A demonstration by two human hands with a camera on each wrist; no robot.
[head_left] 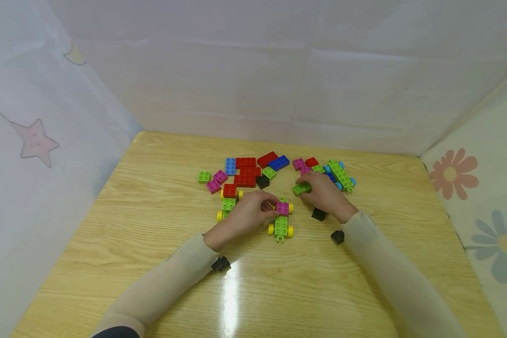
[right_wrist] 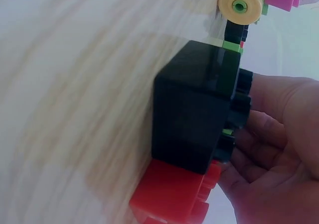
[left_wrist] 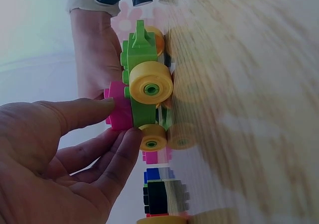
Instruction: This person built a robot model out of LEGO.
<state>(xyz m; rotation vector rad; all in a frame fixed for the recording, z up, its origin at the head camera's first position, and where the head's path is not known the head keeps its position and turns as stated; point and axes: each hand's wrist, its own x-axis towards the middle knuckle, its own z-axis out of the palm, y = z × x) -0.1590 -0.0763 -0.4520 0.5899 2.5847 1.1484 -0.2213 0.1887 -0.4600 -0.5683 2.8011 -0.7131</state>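
Observation:
My left hand pinches a pink brick between thumb and fingers. That brick sits on the studs of a green car base with yellow wheels, also seen from the side in the left wrist view, where the wheels stand on the tabletop. To the right, my right hand grips a bright green brick low over the table. In the right wrist view a black brick and a red brick stand in front of the right hand and hide most of the green brick.
Left of the left hand stands another yellow-wheeled car carrying a red brick. Red bricks, blue bricks and pink bricks lie behind the hands. A blue-wheeled green car base is at the right.

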